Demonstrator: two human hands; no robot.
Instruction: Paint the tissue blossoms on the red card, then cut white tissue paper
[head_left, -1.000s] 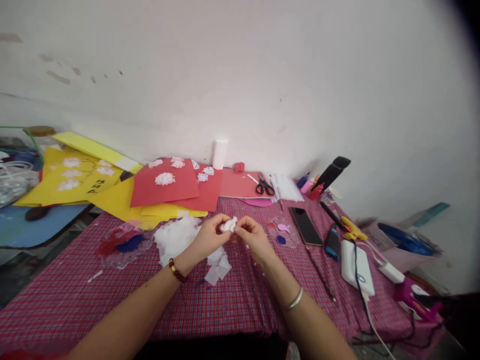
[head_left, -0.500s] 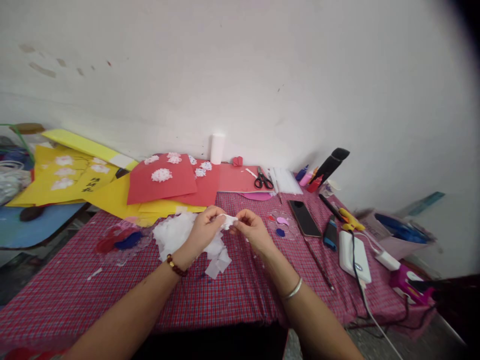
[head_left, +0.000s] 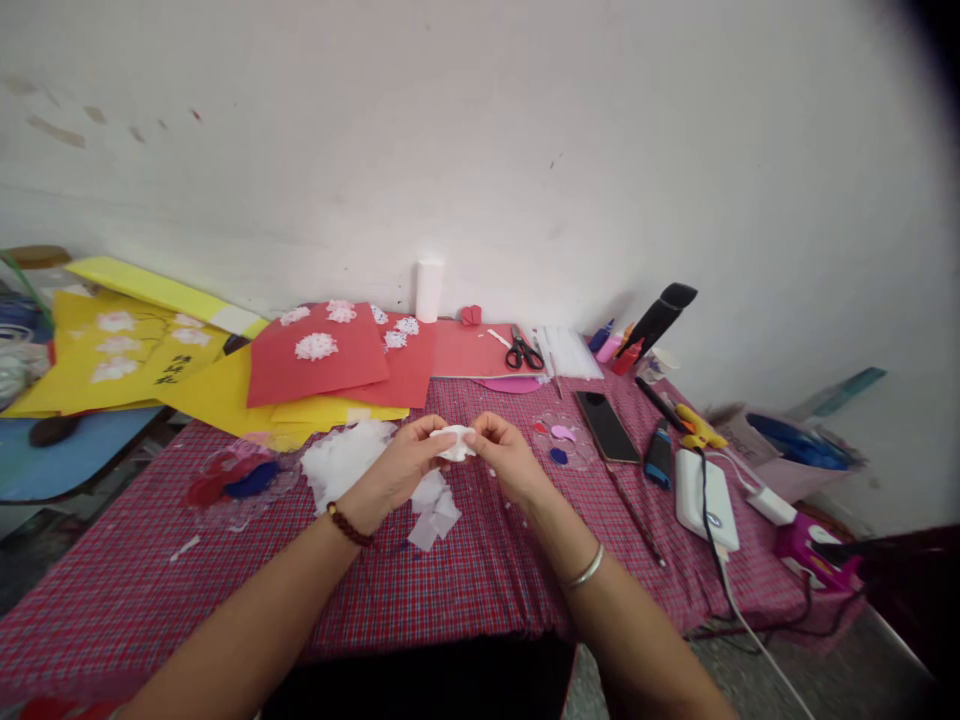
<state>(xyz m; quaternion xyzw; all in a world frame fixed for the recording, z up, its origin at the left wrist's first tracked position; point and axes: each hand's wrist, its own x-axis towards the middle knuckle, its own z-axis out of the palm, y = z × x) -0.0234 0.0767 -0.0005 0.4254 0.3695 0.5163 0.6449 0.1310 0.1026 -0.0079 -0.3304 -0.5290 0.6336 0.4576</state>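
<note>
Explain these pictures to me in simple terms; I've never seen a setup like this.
There's no machine here. These are a person's own bare hands, filmed by a single camera worn on the head and looking forward and down. The left hand and right hand pinch a small white piece between them. Below, on a checked tablecloth, lies a pile of thin white pieces. Farther back are red sheets with pale tufts and scissors; a phone lies to the right.

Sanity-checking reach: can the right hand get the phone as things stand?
Likely yes: the phone lies uncovered to the right, with only a low palette between. The right hand pinches white tissue, though, so it may have to let go first.
</note>
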